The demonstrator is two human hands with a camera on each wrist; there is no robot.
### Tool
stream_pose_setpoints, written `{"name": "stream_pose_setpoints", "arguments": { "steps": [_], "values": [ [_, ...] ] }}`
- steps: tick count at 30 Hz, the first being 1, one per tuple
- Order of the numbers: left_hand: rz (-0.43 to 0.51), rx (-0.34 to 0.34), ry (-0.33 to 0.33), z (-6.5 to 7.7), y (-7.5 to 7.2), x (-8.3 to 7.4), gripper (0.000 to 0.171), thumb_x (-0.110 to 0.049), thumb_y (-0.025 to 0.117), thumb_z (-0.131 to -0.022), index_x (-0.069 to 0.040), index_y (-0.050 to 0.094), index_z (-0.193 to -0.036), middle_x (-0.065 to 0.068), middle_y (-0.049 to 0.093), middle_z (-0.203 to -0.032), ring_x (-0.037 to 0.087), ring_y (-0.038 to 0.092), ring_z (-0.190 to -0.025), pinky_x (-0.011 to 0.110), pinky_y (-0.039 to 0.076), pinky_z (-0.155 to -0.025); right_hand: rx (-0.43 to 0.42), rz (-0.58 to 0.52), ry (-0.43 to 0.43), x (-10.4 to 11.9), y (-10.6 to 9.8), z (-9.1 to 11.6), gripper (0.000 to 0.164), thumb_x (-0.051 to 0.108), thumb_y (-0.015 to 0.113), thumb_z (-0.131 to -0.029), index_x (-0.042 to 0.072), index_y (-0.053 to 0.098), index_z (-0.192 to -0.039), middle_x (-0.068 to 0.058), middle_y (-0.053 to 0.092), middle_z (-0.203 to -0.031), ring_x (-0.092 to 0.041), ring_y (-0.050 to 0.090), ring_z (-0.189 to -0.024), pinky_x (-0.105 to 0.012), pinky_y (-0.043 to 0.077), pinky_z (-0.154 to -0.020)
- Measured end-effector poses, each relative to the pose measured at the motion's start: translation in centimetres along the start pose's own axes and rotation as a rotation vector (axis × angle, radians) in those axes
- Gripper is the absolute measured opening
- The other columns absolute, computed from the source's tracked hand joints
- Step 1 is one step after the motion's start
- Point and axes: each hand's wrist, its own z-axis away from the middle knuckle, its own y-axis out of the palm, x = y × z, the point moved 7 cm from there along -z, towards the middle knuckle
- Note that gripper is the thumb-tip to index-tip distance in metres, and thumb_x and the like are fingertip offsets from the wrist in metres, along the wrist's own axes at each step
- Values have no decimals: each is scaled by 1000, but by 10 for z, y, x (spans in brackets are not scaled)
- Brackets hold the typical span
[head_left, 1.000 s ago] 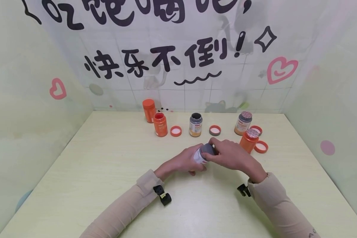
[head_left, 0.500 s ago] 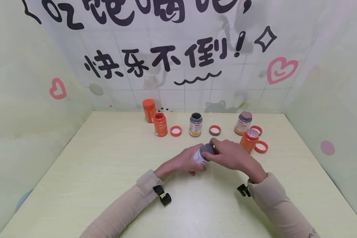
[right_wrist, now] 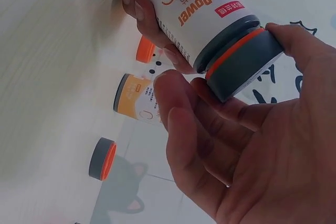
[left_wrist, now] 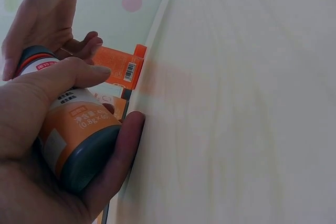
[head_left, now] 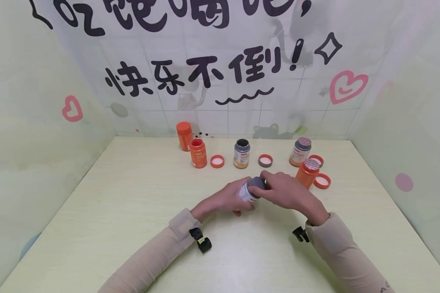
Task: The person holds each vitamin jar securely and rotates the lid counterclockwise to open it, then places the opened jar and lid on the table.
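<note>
In the head view, my left hand (head_left: 227, 198) grips a tilted pill bottle (head_left: 245, 194) with a white and orange label and a dark grey base. At its upper end, the fingers and thumb of my right hand (head_left: 284, 189) pinch the dark grey screw cap (head_left: 256, 185). The right wrist view shows the cap (right_wrist: 244, 64) against the bottle neck, with an orange ring along its lower edge. Whether it is loose, I cannot tell. In the left wrist view, the thumb and fingers wrap round the bottle body (left_wrist: 79, 124).
Behind the hands stand an orange capped bottle (head_left: 184, 136), an orange open bottle (head_left: 199, 156) and a grey open bottle (head_left: 241, 156). At right are foil-topped grey (head_left: 300, 154) and orange (head_left: 306, 177) bottles. Several caps lie beside them, including one orange cap (head_left: 217, 161). Walls enclose the table (head_left: 132, 195).
</note>
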Motion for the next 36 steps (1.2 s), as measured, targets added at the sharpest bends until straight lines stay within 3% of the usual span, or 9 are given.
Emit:
{"name": "stream_pose_setpoints", "arguments": {
  "steps": [8,16,22,30,36],
  "values": [
    [-4,1,-7,0,0,0,52,-12,81,-85,-22,51,-126,6,59,-116,21,64,-97,37,63,-59,14,-8,-7,1,0,0,54,61,59,-97,13,59,-120,-3,61,-80,-18,56,-70,-30,43,-58],
    [6,1,-7,0,0,2,53,-11,80,-85,-22,51,-128,6,60,-116,21,64,-97,37,63,-59,19,-82,-5,-1,0,1,52,62,58,-98,12,58,-113,-2,65,-79,-15,62,-65,-31,49,-57],
    [3,0,-9,0,0,2,52,-12,81,-85,-22,51,-127,6,59,-116,21,65,-97,38,64,-59,35,-74,-17,1,1,0,53,61,59,-98,12,56,-121,-2,65,-81,-15,62,-66,-31,48,-58],
    [2,-2,-8,0,0,1,53,-12,81,-85,-23,51,-127,5,59,-117,22,63,-101,38,64,-60,42,-71,3,-1,0,2,56,65,55,-97,13,58,-116,-2,64,-80,-16,62,-65,-31,48,-58],
    [1,1,-2,-1,0,1,52,-13,80,-85,-23,51,-127,5,59,-117,22,63,-101,38,64,-60,63,-68,6,-1,2,2,54,62,57,-98,13,56,-121,-3,65,-83,-16,63,-67,-31,49,-59]
  ]
}}
